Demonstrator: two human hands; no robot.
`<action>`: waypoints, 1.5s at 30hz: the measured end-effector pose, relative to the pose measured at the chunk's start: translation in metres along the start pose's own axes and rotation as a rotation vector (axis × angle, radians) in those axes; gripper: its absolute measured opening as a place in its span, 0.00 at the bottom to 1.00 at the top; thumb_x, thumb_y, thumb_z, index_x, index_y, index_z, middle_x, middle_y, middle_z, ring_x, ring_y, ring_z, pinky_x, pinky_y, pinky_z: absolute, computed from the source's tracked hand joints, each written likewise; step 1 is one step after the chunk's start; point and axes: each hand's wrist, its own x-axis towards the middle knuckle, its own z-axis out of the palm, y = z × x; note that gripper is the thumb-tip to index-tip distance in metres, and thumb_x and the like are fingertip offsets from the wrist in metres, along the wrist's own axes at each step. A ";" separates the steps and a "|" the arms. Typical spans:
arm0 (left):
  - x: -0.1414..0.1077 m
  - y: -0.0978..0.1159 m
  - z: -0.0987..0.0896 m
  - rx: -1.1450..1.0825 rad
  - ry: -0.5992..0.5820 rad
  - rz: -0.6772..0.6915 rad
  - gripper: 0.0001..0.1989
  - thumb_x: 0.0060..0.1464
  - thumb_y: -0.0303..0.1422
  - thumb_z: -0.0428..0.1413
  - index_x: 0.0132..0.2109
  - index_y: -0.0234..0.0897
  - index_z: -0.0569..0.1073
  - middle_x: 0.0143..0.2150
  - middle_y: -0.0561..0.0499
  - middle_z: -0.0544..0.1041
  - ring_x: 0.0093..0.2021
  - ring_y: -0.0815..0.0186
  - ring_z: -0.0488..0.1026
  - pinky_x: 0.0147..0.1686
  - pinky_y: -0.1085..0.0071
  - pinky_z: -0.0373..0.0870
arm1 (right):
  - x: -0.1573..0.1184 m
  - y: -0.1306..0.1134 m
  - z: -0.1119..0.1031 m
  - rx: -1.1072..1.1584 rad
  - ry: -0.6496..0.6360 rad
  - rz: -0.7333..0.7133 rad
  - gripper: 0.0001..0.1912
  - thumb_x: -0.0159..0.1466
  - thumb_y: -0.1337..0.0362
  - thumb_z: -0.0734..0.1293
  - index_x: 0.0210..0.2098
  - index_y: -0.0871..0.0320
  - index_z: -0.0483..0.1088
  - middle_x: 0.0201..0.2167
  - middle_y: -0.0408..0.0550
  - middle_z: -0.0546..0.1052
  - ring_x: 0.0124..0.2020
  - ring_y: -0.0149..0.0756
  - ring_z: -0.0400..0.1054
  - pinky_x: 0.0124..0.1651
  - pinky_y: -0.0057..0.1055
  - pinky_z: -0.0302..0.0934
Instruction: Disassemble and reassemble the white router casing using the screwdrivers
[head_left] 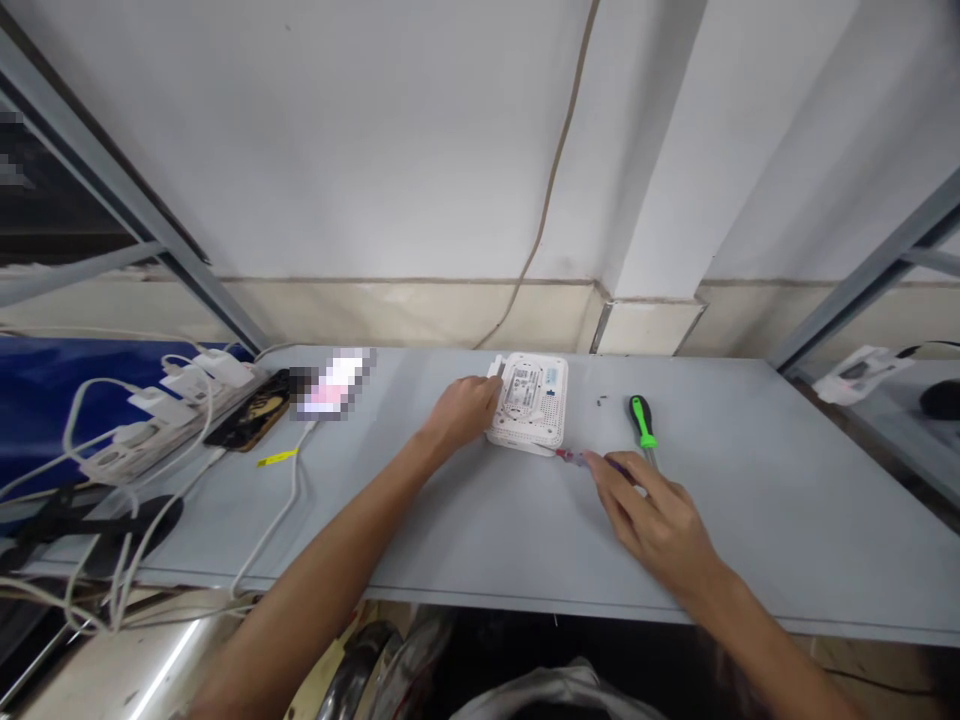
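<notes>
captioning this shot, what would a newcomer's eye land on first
First, the white box on the table, the left hand at its left side and the right hand holding a tool at its near right corner. Next, the green screwdriver right of the box.

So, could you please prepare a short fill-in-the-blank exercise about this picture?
The left hand touches a perforated device that is ____ in colour.
A tool is held in the person's ____.
The screwdriver lying on the table has a black and ____ handle.

Missing words: white; right hand; green.
</notes>
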 end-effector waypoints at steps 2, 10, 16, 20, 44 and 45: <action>0.000 0.000 0.000 0.005 -0.006 -0.001 0.16 0.69 0.28 0.45 0.50 0.35 0.78 0.42 0.38 0.82 0.42 0.54 0.79 0.43 0.61 0.70 | 0.000 0.000 -0.001 -0.007 -0.038 -0.025 0.19 0.68 0.82 0.65 0.58 0.70 0.71 0.38 0.55 0.78 0.41 0.39 0.76 0.38 0.31 0.73; -0.001 0.019 -0.006 0.144 -0.069 -0.080 0.17 0.69 0.29 0.44 0.44 0.33 0.78 0.34 0.38 0.81 0.34 0.52 0.78 0.36 0.61 0.66 | 0.017 -0.011 -0.013 0.018 -0.111 0.018 0.21 0.68 0.85 0.59 0.57 0.68 0.71 0.41 0.58 0.74 0.39 0.39 0.71 0.36 0.32 0.71; -0.002 0.028 -0.006 0.172 -0.081 -0.087 0.16 0.68 0.27 0.45 0.42 0.31 0.79 0.33 0.37 0.80 0.33 0.51 0.78 0.34 0.61 0.66 | 0.020 -0.009 -0.013 0.004 -0.103 0.028 0.21 0.67 0.85 0.60 0.55 0.68 0.73 0.39 0.57 0.73 0.37 0.38 0.69 0.36 0.32 0.68; -0.004 0.032 -0.012 0.181 -0.086 -0.109 0.19 0.69 0.29 0.45 0.41 0.30 0.80 0.32 0.36 0.79 0.33 0.50 0.78 0.34 0.60 0.66 | 0.019 -0.015 -0.015 -0.001 -0.120 0.017 0.22 0.65 0.85 0.60 0.53 0.68 0.75 0.35 0.53 0.73 0.32 0.36 0.65 0.33 0.33 0.65; -0.008 0.036 -0.019 0.240 -0.146 -0.065 0.21 0.71 0.28 0.44 0.37 0.28 0.80 0.34 0.33 0.81 0.36 0.48 0.81 0.33 0.61 0.69 | 0.002 0.002 -0.012 0.089 -0.094 -0.013 0.22 0.67 0.83 0.67 0.58 0.65 0.73 0.37 0.52 0.75 0.33 0.34 0.66 0.31 0.31 0.62; -0.008 0.036 -0.019 0.245 -0.139 -0.061 0.21 0.71 0.28 0.44 0.37 0.28 0.80 0.33 0.34 0.81 0.36 0.48 0.81 0.33 0.60 0.69 | 0.002 0.000 -0.009 0.088 -0.089 -0.019 0.23 0.66 0.84 0.67 0.57 0.65 0.73 0.37 0.51 0.75 0.34 0.34 0.66 0.31 0.30 0.62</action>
